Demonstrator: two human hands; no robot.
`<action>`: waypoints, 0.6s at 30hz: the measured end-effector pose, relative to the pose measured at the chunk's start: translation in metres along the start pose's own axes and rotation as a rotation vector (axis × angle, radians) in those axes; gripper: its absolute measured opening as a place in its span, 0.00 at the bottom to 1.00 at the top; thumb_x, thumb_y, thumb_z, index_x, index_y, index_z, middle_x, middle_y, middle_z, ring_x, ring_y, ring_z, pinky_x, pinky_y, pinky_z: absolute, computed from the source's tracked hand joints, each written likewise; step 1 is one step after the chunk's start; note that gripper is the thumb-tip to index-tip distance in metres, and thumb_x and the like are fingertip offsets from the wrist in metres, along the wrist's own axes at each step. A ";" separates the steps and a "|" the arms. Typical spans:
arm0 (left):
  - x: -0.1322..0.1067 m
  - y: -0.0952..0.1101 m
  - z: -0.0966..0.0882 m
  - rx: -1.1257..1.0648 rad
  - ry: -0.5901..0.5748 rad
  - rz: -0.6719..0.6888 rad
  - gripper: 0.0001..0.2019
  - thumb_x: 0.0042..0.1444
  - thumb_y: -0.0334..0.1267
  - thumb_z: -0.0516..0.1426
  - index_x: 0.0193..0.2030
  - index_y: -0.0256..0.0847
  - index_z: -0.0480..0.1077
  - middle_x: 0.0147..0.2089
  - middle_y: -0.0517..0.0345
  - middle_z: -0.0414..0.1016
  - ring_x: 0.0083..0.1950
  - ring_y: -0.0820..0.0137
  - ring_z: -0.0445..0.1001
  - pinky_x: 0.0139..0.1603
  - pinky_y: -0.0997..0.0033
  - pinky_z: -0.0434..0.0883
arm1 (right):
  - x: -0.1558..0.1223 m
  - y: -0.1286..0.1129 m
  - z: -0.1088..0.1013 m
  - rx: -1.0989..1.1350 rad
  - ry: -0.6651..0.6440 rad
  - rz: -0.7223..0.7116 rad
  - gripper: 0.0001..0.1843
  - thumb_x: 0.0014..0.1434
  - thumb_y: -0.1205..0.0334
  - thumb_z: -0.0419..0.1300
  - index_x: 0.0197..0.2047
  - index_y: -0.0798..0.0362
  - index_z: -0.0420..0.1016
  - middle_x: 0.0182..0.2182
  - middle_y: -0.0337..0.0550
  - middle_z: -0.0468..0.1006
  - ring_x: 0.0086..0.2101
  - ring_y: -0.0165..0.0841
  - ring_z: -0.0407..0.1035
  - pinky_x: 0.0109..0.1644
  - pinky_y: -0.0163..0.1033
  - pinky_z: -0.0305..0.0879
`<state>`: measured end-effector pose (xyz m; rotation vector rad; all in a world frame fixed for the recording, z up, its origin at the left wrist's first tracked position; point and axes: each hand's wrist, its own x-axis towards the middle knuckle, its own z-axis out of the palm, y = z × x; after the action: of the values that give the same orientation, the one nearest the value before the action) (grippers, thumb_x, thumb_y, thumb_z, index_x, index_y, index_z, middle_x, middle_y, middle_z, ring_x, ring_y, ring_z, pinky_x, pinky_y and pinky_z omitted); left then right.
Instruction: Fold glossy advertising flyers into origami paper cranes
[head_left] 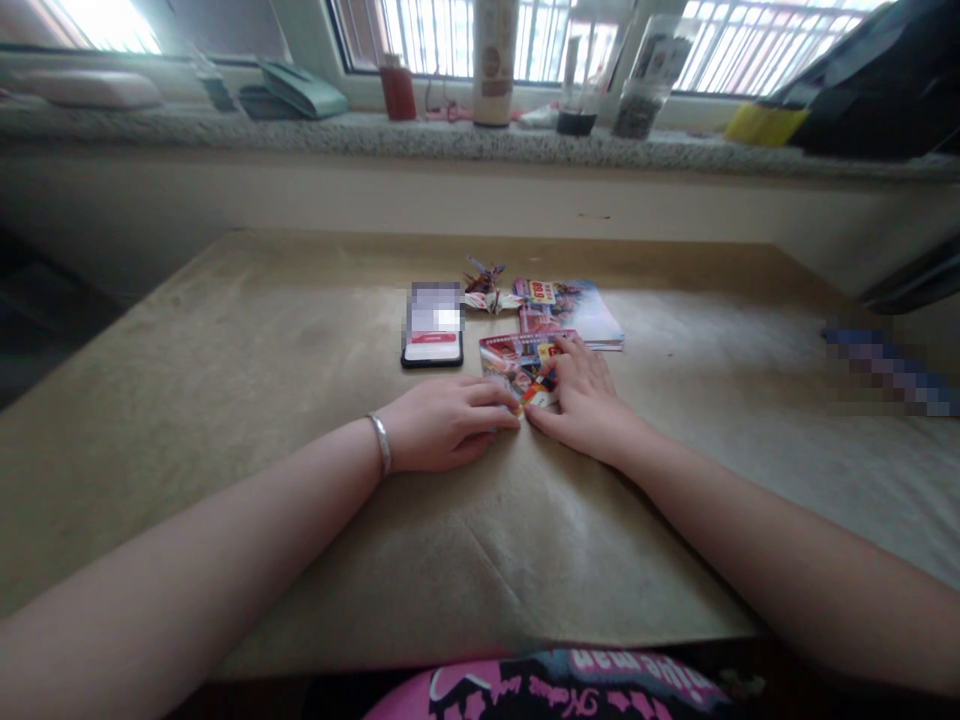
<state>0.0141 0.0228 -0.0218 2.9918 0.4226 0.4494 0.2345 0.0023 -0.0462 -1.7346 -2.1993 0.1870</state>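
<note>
A colourful printed sheet of paper (pixel 517 362), partly folded, lies on the brown table (pixel 262 380) in front of me. My left hand (pixel 442 422) rests curled at its near left corner, fingertips pinching the paper's edge. My right hand (pixel 589 395) lies flat on the paper's right side, fingers spread and pressing it down. A silver bangle (pixel 380 443) circles my left wrist.
A phone (pixel 433 326) lies just left of the paper. Behind it sit a folded paper crane (pixel 486 284) and a stack of printed flyers (pixel 574 310). The stone windowsill (pixel 300 130) holds a red cup (pixel 397 92), a tall bottle (pixel 494 60) and jars.
</note>
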 end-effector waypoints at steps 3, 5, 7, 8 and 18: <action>0.000 0.000 -0.001 -0.013 0.004 0.016 0.14 0.61 0.33 0.49 0.51 0.41 0.69 0.54 0.50 0.72 0.53 0.64 0.71 0.51 0.65 0.71 | 0.002 0.006 0.000 0.000 0.001 0.018 0.27 0.51 0.48 0.57 0.50 0.55 0.62 0.64 0.59 0.53 0.65 0.52 0.41 0.66 0.60 0.39; 0.000 0.000 -0.001 -0.036 0.013 0.021 0.12 0.61 0.33 0.49 0.48 0.41 0.70 0.52 0.51 0.73 0.52 0.65 0.72 0.51 0.66 0.71 | 0.002 0.009 -0.001 0.003 -0.005 0.019 0.27 0.51 0.49 0.56 0.51 0.55 0.61 0.64 0.59 0.53 0.65 0.52 0.40 0.66 0.60 0.39; -0.001 -0.001 -0.001 -0.070 0.026 0.015 0.11 0.61 0.33 0.49 0.46 0.42 0.71 0.52 0.52 0.73 0.52 0.66 0.72 0.50 0.67 0.71 | 0.002 0.010 -0.003 0.008 -0.017 0.031 0.27 0.51 0.50 0.56 0.52 0.55 0.61 0.65 0.59 0.52 0.66 0.52 0.39 0.66 0.59 0.39; -0.002 -0.001 -0.001 -0.089 0.032 0.009 0.11 0.61 0.33 0.49 0.45 0.42 0.72 0.51 0.52 0.74 0.52 0.67 0.72 0.50 0.67 0.72 | 0.002 0.011 -0.003 0.011 -0.022 0.042 0.27 0.51 0.51 0.56 0.52 0.55 0.60 0.65 0.59 0.51 0.66 0.52 0.39 0.66 0.59 0.40; -0.003 -0.005 0.002 -0.231 0.055 -0.038 0.12 0.61 0.32 0.51 0.45 0.42 0.75 0.52 0.53 0.75 0.56 0.66 0.71 0.57 0.65 0.71 | 0.010 0.045 -0.002 0.003 0.017 0.176 0.30 0.48 0.53 0.55 0.54 0.54 0.58 0.63 0.57 0.55 0.65 0.53 0.42 0.65 0.60 0.42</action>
<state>0.0105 0.0264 -0.0246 2.7498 0.4010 0.5387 0.2751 0.0228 -0.0565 -1.9201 -2.0327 0.2165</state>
